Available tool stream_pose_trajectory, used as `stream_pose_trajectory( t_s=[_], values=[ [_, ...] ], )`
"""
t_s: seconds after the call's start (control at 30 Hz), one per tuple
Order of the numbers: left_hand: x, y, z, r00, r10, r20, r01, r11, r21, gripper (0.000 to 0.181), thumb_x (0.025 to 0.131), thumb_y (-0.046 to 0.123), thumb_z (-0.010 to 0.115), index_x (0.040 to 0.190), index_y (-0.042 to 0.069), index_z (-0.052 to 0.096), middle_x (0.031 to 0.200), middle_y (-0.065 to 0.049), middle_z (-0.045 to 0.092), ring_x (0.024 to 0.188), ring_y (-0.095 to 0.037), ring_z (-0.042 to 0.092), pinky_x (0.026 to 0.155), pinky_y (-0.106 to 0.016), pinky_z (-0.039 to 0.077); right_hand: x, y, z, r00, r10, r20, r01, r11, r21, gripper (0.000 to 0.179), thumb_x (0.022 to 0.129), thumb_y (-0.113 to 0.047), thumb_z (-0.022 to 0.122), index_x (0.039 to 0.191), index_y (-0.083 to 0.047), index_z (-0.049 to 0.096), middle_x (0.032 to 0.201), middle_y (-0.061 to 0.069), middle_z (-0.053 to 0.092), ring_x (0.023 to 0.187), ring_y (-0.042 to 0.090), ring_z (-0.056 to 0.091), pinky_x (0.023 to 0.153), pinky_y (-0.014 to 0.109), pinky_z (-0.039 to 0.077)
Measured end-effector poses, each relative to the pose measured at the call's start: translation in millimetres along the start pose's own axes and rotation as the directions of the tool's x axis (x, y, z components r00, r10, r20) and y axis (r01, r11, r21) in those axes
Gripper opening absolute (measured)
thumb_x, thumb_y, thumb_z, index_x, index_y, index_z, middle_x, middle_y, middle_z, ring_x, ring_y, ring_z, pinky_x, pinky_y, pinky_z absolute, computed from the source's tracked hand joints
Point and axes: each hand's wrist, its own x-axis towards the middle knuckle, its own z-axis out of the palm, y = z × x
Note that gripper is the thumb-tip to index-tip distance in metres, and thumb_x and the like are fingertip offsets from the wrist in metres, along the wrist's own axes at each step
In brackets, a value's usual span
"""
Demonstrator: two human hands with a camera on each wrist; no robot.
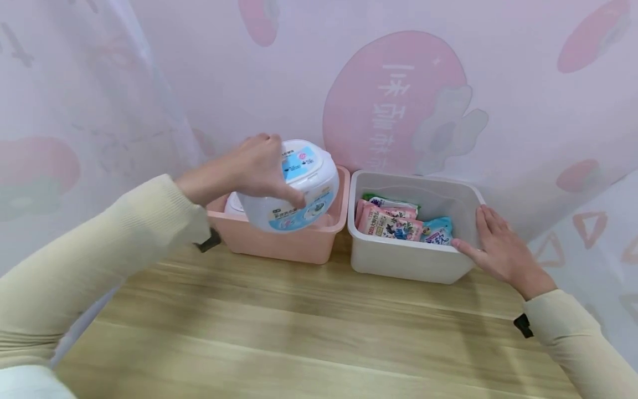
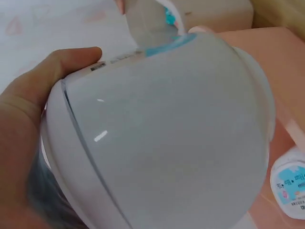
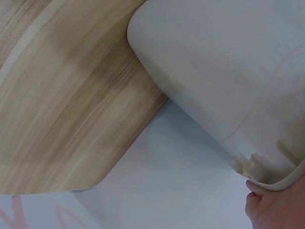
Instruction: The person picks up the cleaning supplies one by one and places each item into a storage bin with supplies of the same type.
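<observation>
A white plastic tub (image 1: 294, 208) with a blue label, its lid facing up, is tilted over the pink storage bin (image 1: 279, 246). My left hand (image 1: 256, 169) grips it across the lid end, thumb on the labelled side. The left wrist view shows the tub's smooth white wall (image 2: 176, 129) close up, with the thumb (image 2: 71, 64) along its edge. My right hand (image 1: 503, 252) holds the right front corner of the light grey bin (image 1: 408, 263), its thumb by the front rim. In the right wrist view, fingers (image 3: 255, 202) curl under the rim.
Inside the pink bin lies another white container with a blue label (image 2: 291, 183). Several pink, green and blue packets (image 1: 391, 224) lie in the grey bin. Both bins stand side by side on a wooden table (image 1: 299, 327), against a strawberry-printed curtain (image 1: 399, 100).
</observation>
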Motion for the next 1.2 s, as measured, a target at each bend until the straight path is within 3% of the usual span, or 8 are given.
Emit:
stream_pose_trajectory(
  t_s=[0.17,0.4,0.6,0.93,1.2],
  values=[
    [23.7,-1.2,2.5,0.998,-0.067,0.007,0.067,0.997,-0.029,0.088,0.072,0.059,0.085,0.129,0.001,0.051,0.114,-0.016,0.060,0.093,-0.030,0.071,0.068,-0.033,0.064,1.7,0.9,0.9,1.000,0.000,-0.002,0.000,1.000,0.000,0.106,0.106,-0.064,0.045,0.163,0.013,-0.001,0.172,0.037,-0.001,0.161,0.054,0.003,0.129,0.068,0.009],
    [52.5,-5.2,13.9,0.991,-0.134,-0.025,0.132,0.989,-0.064,0.070,0.074,0.058,0.082,0.118,0.008,0.060,0.111,-0.011,0.063,0.097,-0.030,0.065,0.072,-0.037,0.062,3.4,0.4,0.1,1.000,0.003,0.002,-0.003,1.000,0.010,0.106,0.106,-0.064,0.044,0.163,0.012,-0.003,0.172,0.036,-0.003,0.162,0.054,0.001,0.130,0.068,0.008],
    [69.9,-3.9,35.9,0.981,-0.192,-0.037,0.190,0.981,-0.038,0.069,0.075,0.059,0.079,0.119,0.010,0.060,0.112,-0.011,0.060,0.106,-0.031,0.054,0.081,-0.040,0.055,5.2,2.0,0.3,1.000,-0.002,0.006,0.002,1.000,-0.002,0.107,0.106,-0.065,0.044,0.163,0.012,-0.003,0.172,0.037,-0.003,0.162,0.054,0.001,0.130,0.068,0.008],
    [96.8,-8.5,75.3,0.959,-0.257,-0.118,0.252,0.966,-0.054,0.066,0.073,0.067,0.082,0.103,0.010,0.066,0.103,-0.009,0.064,0.101,-0.030,0.056,0.089,-0.045,0.051,0.8,3.2,1.4,1.000,0.005,-0.007,-0.005,1.000,0.014,0.106,0.106,-0.064,0.045,0.163,0.012,-0.003,0.172,0.036,-0.003,0.162,0.053,0.002,0.130,0.067,0.008],
    [110.6,-11.4,104.8,0.932,-0.334,-0.144,0.329,0.943,-0.058,0.082,0.075,0.073,0.079,0.118,0.004,0.064,0.114,-0.013,0.064,0.113,-0.034,0.055,0.105,-0.052,0.049,-3.1,3.9,2.4,1.000,0.014,-0.022,-0.014,1.000,0.021,0.106,0.106,-0.064,0.046,0.163,0.012,-0.001,0.173,0.035,-0.001,0.162,0.053,0.004,0.129,0.069,0.010]
  ],
)
